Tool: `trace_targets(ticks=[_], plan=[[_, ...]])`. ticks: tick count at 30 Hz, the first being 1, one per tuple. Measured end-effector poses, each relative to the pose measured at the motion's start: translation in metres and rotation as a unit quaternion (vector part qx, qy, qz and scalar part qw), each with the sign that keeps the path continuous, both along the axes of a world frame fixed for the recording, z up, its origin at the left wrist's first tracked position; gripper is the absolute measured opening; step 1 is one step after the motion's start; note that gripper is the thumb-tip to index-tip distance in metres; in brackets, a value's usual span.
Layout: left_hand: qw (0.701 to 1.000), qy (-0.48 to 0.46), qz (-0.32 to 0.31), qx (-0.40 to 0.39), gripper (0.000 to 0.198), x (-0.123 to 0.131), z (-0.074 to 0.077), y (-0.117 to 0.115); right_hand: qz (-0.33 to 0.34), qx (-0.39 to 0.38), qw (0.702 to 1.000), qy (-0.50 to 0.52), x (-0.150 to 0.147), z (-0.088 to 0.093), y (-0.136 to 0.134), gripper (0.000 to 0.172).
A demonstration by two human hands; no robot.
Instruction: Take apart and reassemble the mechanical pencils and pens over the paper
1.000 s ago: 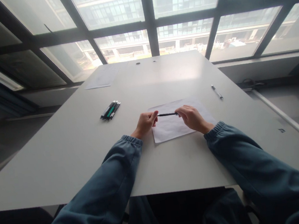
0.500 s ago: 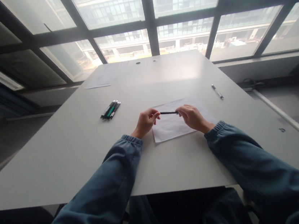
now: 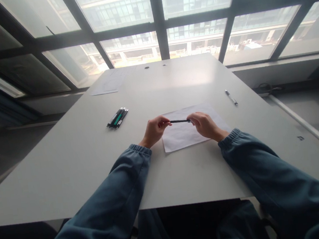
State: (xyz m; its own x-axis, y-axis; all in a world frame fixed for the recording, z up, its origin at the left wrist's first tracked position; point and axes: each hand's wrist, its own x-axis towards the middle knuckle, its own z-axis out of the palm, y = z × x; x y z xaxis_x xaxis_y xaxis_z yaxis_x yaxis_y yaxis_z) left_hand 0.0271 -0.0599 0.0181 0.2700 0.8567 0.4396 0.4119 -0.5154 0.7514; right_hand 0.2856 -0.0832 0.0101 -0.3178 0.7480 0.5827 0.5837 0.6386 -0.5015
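Note:
A slim black pen (image 3: 179, 121) is held level between my two hands, above a sheet of white paper (image 3: 187, 137). My left hand (image 3: 155, 130) pinches its left end between thumb and fingers. At the other end, my right hand (image 3: 204, 125) is closed on the pen, with a dark bit like a clip showing by the fingertips. Both ends of the pen are hidden in the fingers. The paper lies slightly turned on the table, partly under my right hand.
On the white table (image 3: 82, 175), a bunch of several pens (image 3: 118, 118), dark with a green one, lies left of my hands. A single white-and-black pen (image 3: 231, 98) rests at the right. Another paper sheet (image 3: 105, 85) lies at the far left, before the windows (image 3: 130, 49).
Almost nothing differs. The fingers of my left hand have shifted slightly at the pen's left end, while the pen stays level between both hands.

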Motion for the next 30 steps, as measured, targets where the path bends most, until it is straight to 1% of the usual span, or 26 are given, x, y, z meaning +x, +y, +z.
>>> trace_targets(ticks=[3, 5, 8, 13, 16, 20, 22, 25, 30], plan=[[1.0, 0.001, 0.001, 0.01, 0.027, 0.0, 0.0, -0.001, 0.006, -0.026, 0.999, 0.018, -0.001, 0.002, -0.001, 0.024], [1.0, 0.005, 0.009, 0.017, 0.029, 0.001, 0.001, -0.002, 0.006, -0.027, 0.999, 0.024, -0.001, 0.003, -0.001, 0.024], [1.0, 0.01, 0.016, 0.018, 0.033, 0.003, 0.002, -0.002, -0.004, 0.001, 1.0, 0.023, 0.0, 0.003, 0.0, 0.025], [1.0, 0.013, -0.02, 0.009, 0.045, 0.003, 0.003, -0.001, -0.01, 0.046, 0.999, -0.003, 0.003, 0.002, 0.003, 0.025], [0.999, 0.03, -0.02, 0.014, 0.057, 0.002, 0.002, 0.001, 0.001, 0.065, 0.997, -0.032, 0.004, 0.003, 0.002, 0.025], [0.998, 0.05, -0.019, -0.019, 0.069, 0.001, -0.001, 0.002, 0.007, 0.079, 0.995, -0.064, 0.002, 0.007, -0.001, 0.025], [0.998, 0.055, -0.021, -0.036, 0.069, 0.001, -0.002, 0.003, 0.007, 0.079, 0.994, -0.072, 0.001, 0.01, -0.002, 0.026], [0.998, 0.051, -0.027, -0.04, 0.065, 0.001, -0.002, 0.003, 0.005, 0.081, 0.994, -0.078, 0.001, 0.012, -0.003, 0.028], [0.999, 0.045, -0.03, -0.006, 0.056, 0.002, 0.003, 0.0, 0.001, 0.091, 0.993, -0.079, 0.001, 0.011, -0.002, 0.027]])
